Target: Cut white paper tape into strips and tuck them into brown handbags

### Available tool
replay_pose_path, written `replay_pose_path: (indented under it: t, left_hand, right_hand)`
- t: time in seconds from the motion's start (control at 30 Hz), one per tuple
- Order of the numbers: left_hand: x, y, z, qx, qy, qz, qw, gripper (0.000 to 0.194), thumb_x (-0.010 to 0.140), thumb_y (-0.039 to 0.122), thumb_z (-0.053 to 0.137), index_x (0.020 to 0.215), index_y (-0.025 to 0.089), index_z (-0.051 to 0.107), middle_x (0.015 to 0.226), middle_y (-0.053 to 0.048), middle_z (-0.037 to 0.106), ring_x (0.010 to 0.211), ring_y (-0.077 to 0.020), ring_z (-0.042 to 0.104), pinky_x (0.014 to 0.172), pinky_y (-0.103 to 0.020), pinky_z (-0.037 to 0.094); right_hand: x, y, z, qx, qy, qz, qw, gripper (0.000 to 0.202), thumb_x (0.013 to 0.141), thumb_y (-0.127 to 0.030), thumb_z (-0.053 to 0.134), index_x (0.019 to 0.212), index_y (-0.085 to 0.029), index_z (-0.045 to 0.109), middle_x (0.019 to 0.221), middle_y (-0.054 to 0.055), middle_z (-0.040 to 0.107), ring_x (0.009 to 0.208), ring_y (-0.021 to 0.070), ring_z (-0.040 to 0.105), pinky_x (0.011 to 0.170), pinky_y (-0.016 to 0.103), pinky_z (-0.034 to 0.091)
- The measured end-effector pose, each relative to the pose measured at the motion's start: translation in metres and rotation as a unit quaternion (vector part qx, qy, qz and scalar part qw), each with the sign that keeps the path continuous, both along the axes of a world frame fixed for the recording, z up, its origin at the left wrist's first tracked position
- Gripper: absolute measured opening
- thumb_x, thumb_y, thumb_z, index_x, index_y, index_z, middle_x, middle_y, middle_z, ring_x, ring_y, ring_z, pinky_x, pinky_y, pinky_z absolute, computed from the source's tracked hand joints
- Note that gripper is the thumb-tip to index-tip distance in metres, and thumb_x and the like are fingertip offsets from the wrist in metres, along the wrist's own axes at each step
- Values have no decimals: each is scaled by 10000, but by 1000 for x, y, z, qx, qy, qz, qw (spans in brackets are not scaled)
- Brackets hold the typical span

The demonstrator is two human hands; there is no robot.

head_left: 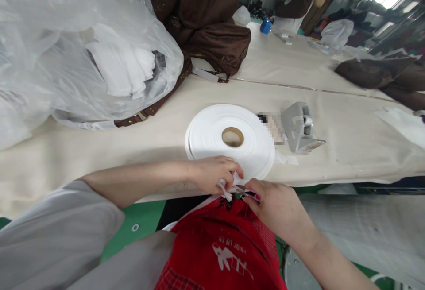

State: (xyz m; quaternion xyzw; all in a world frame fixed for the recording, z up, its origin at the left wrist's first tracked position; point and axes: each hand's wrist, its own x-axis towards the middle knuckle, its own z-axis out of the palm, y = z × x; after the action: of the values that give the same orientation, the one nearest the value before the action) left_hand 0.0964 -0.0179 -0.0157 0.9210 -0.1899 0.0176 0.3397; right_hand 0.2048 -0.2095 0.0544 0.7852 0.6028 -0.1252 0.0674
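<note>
A wide flat roll of white tape (210, 126) lies on the table with a brown core in its middle. At the roll's front edge my left hand (212, 175) is closed, pinching a narrow white strip (224, 190) whose end hangs down. My right hand (279, 206) is closed around small scissors (244, 189) with pinkish handles. Their blades point left toward the white strip, close to my left fingers; whether they touch it I cannot tell. Both hands are above the table's front edge, over my red apron (222, 241).
Brown bags (212, 46) are piled at the back left. A clear plastic sack (66, 37) holds white folded pieces (122, 64). Right of the roll stands a grey tape dispenser (299, 126). A co-worker (295, 6) holds a brown bag across the table. More brown material (375, 71) lies at right.
</note>
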Motion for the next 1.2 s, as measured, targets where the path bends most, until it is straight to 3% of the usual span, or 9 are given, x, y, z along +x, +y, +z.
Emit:
replay_pose_path:
  t: [0.57,0.8,1.0,1.2]
  left_hand:
    - [-1,2,-4,-7,-28,4,1000,100,662,157,750,734,201,696,1227,-59,577,1032,-226,580,961,-340,435]
    - [-1,2,-7,-16,-43,16,999,172,708,163,705,854,181,615,1219,-92,583,1101,-237,561,992,-343,433]
    - [0,2,-8,10,-55,23,998,222,724,209,703,929,182,621,1211,-98,584,1094,-246,560,997,-336,430]
    - [-1,-2,-6,82,-90,-1,992,121,798,214,657,908,216,707,1214,-76,603,1050,-243,554,927,-339,443]
  right_hand:
    - [0,7,-1,-22,-44,23,999,94,887,-281,574,954,-244,628,818,5,735,720,211,696,569,292,387]
    - [-7,24,2,-61,-64,42,995,125,861,-228,599,975,-216,648,797,40,731,721,216,701,587,278,428]
    - [-7,35,-8,-64,-46,58,995,149,883,-232,579,1002,-224,668,853,44,752,761,227,713,624,287,460]
    - [-9,29,-6,-73,-62,54,994,148,856,-227,615,989,-198,674,796,50,742,739,241,714,603,298,471]
